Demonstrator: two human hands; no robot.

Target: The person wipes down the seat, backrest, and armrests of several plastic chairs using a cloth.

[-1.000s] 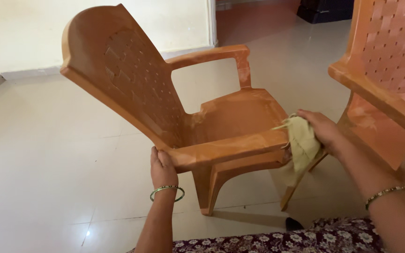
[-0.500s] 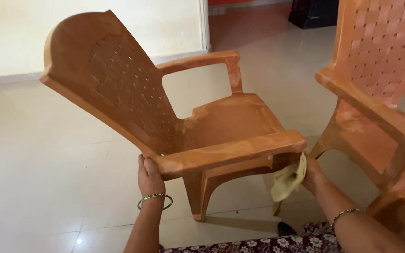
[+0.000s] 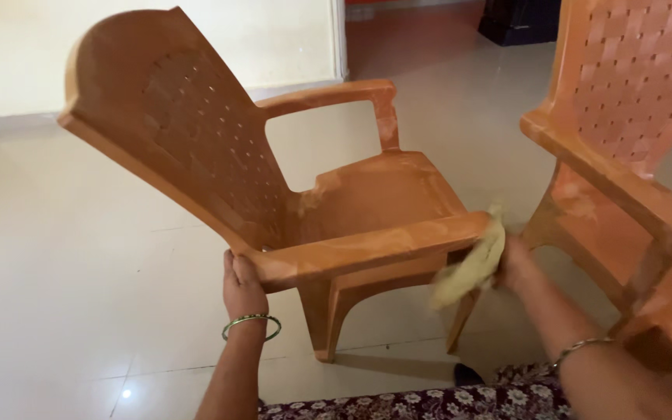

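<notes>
- My left hand (image 3: 241,286) grips the near armrest of the orange plastic chair (image 3: 274,194) at its back end, where it meets the backrest; my fingers are curled up against the underside and a thin green bangle (image 3: 251,325) sits on my wrist.
- The chair stands on the pale tiled floor (image 3: 64,257) right in front of me, turned side-on, its perforated backrest leaning away to the left and its seat open to the right.
- My right hand (image 3: 513,263) is closed around a pale yellow-green cloth (image 3: 472,264). The cloth is blurred, and it hangs against the front end of the same armrest and the top of the front leg.
- A slim bracelet (image 3: 581,348) rings my right wrist.
- A second orange chair (image 3: 624,140) with a woven-pattern back stands just beside the first, to my right, close to my right forearm. I cannot tell whether the two chairs touch.
- A dark floral fabric (image 3: 429,400) runs along the bottom of the view, between my arms.
- A dark object (image 3: 519,19) stands on the floor far back, past both chairs.
</notes>
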